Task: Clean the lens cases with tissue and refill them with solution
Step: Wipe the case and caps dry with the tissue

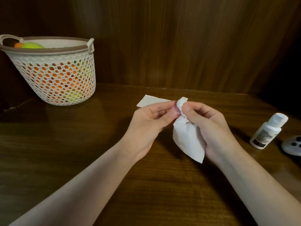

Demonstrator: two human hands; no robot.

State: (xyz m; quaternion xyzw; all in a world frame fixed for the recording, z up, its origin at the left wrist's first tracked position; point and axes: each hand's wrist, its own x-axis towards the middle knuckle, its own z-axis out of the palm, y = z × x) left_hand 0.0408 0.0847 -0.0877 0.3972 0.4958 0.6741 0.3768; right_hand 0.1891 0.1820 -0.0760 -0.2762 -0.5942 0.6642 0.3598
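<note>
My left hand pinches a small pinkish lens case piece between thumb and fingertips above the middle of the wooden table. My right hand grips a white tissue, with its crumpled top pressed against the case and the rest hanging down past the palm. A second flat white tissue lies on the table just behind my hands. A white solution bottle with a closed white cap stands to the right.
A white perforated basket holding orange and green items stands at the back left. A white round object with dark spots lies at the right edge beside the bottle. A dark wooden wall closes off the back.
</note>
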